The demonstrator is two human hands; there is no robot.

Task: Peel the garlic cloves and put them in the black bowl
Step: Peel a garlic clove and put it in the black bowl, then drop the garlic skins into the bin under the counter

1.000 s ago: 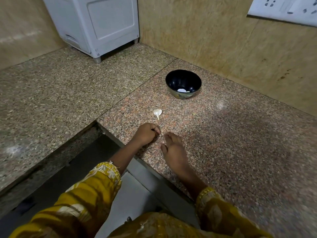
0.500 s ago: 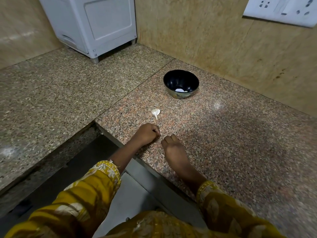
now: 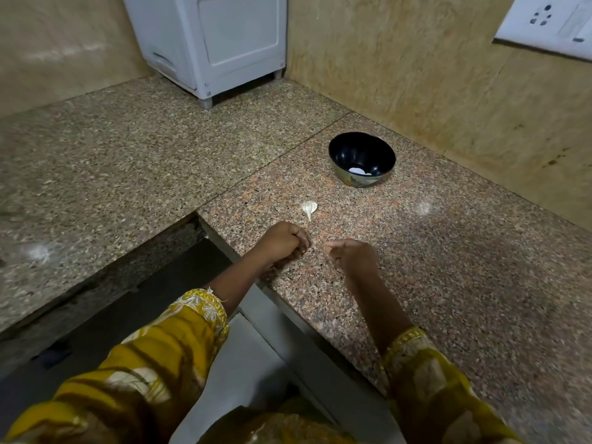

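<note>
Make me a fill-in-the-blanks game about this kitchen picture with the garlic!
1. The bowl is ___ inside.
2. One garlic clove lies on the ___, in front of the bowl.
3. Some white pieces lie inside the ___.
4. The person's sleeves are ___.
Missing words: black; counter; bowl; yellow.

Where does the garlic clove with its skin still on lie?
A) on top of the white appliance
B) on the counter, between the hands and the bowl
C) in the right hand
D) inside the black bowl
B: the clove lies on the counter, apart from the bowl and just beyond the left hand.
</note>
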